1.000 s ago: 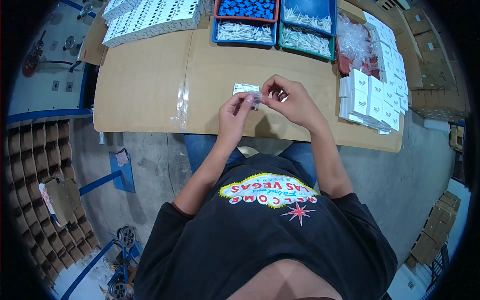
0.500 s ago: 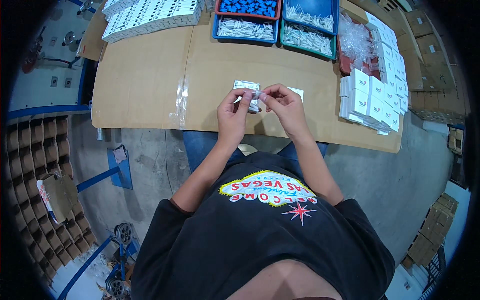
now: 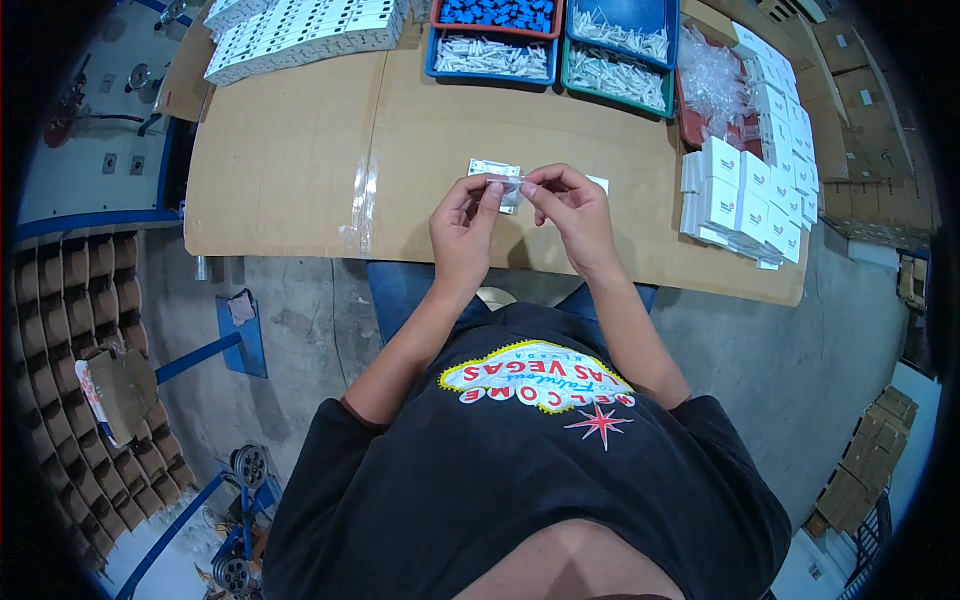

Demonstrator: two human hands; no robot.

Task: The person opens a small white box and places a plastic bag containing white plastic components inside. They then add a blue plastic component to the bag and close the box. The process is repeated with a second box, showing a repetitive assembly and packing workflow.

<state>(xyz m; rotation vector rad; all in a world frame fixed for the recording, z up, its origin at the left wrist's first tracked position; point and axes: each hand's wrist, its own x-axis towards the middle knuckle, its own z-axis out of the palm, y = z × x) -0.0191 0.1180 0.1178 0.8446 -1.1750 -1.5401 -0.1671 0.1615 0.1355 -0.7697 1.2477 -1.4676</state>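
Note:
Both hands meet over the cardboard-covered table, pinching a small clear plastic piece, perhaps a little bag (image 3: 509, 187). My left hand (image 3: 463, 228) grips its left end between thumb and fingers. At its right end are the closed thumb and fingertips of my right hand (image 3: 577, 218). Just beyond and beneath the fingers lies a white item with dark markings (image 3: 488, 167), partly hidden by them. A flat white piece (image 3: 598, 184) peeks out behind my right hand.
Trays of white stick-shaped parts (image 3: 490, 57) and blue parts (image 3: 495, 14) stand at the back. A red tray of clear plastic bags (image 3: 712, 85) and stacked white boxes (image 3: 750, 205) are at right. Rows of white pieces (image 3: 305, 40) fill the far left. Cardboard (image 3: 270, 170) covers the table.
My hands have shifted slightly, and the clear plastic piece now looks stretched flatter between my fingertips. Less of the white item shows below the fingers.

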